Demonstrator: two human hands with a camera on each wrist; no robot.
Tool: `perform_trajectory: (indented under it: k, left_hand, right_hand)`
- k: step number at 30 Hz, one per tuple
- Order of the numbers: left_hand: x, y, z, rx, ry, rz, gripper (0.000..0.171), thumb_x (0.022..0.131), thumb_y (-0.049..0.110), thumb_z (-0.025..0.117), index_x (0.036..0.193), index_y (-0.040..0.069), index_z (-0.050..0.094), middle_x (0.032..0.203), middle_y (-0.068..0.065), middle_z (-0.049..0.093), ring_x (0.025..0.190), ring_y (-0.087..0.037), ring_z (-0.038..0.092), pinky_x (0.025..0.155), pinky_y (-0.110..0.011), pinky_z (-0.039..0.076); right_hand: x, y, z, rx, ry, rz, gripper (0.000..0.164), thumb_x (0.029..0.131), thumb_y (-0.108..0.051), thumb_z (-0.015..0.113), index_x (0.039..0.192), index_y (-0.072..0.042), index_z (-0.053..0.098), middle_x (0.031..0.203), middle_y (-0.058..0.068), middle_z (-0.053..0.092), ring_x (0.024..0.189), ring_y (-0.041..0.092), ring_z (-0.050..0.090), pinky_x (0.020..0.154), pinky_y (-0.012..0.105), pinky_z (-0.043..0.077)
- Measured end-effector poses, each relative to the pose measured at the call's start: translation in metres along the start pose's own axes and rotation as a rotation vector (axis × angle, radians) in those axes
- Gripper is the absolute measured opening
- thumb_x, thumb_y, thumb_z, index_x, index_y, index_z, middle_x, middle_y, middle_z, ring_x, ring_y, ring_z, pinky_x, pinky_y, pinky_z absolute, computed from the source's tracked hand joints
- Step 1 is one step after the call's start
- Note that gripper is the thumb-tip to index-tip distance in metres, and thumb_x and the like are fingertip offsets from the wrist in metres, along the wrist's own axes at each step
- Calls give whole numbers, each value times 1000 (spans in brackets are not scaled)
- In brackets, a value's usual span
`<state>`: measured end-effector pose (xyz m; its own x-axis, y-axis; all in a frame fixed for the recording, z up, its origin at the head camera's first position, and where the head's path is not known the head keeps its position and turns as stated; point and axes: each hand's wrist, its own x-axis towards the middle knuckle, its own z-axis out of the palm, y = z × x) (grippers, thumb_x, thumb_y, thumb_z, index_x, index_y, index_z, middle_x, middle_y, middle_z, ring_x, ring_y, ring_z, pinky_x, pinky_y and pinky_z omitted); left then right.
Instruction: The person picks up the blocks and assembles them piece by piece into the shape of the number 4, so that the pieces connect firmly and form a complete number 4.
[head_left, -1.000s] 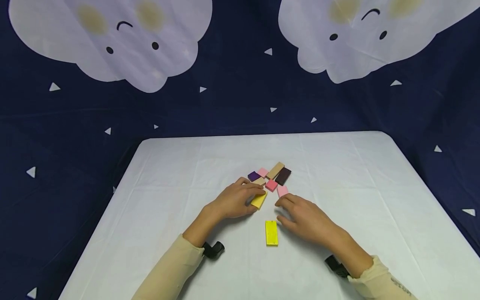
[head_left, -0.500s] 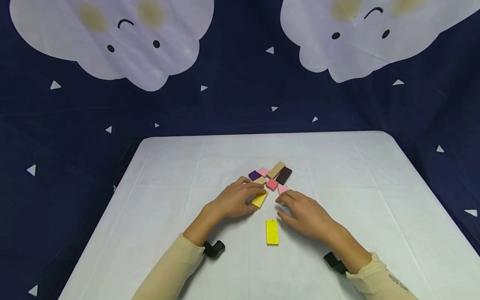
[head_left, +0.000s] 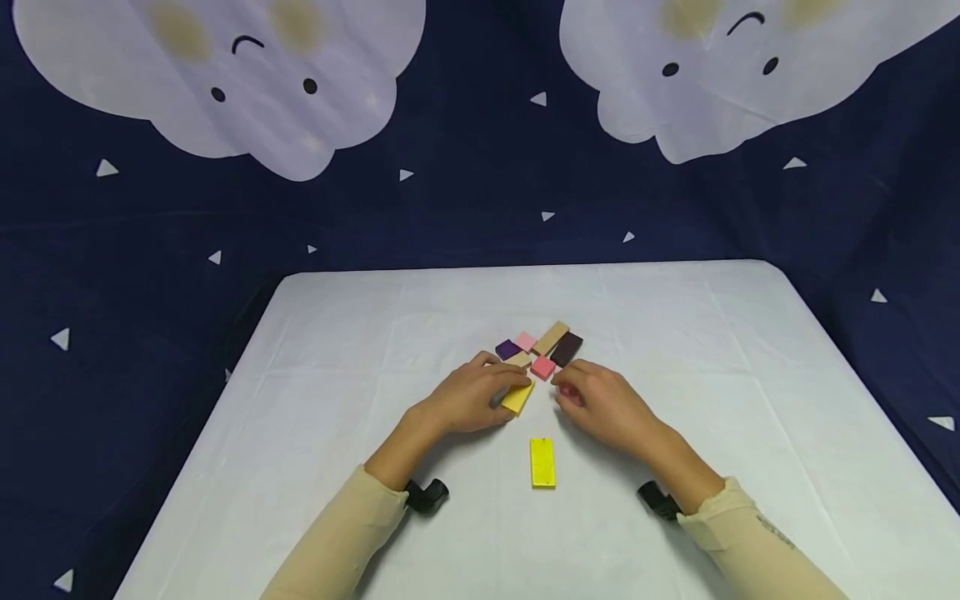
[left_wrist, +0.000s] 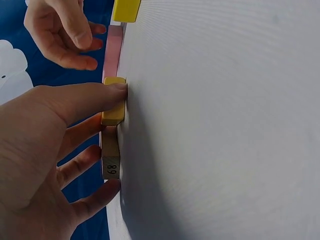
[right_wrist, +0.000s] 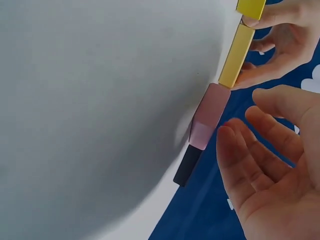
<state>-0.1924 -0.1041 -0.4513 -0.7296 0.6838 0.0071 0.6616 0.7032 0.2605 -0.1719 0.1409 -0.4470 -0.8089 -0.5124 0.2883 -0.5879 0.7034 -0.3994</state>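
Note:
My left hand (head_left: 472, 397) pinches a yellow wooden block (head_left: 517, 398), thumb on its near end, at the front of a cluster of blocks. The block lies on the white tabletop. A wood-coloured block (left_wrist: 110, 155) with a printed number sits beside it in the left wrist view. My right hand (head_left: 611, 407) hovers at the cluster's right side, fingers loosely bent around a light pink block (right_wrist: 211, 111). In the right wrist view thumb and fingers stand apart from that block. The head view mostly hides it under the hand.
A brighter yellow block (head_left: 542, 463) lies alone nearer me. Behind the hands are a purple block (head_left: 507, 349), a pale pink one (head_left: 525, 341), a long wood-coloured one (head_left: 551, 338), a dark brown one (head_left: 567, 349) and a deeper pink one (head_left: 542, 367).
My right hand has moved forward, away from me, and now covers the light pink block that showed past its fingertips. The left hand stays put on the yellow block.

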Motion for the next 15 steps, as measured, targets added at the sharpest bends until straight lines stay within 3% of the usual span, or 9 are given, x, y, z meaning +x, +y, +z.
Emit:
perform_trajectory:
  k: [15]
  left_hand:
    - [0, -1, 2, -8, 9, 17, 52, 84, 37, 72, 133, 24, 59, 140, 7, 49, 119, -17, 41, 98, -36, 39]
  right_hand:
    - [30, 9, 7, -59, -34, 41, 19, 85, -17, 71, 102, -9, 71, 100, 3, 62, 82, 16, 54, 75, 36, 48]
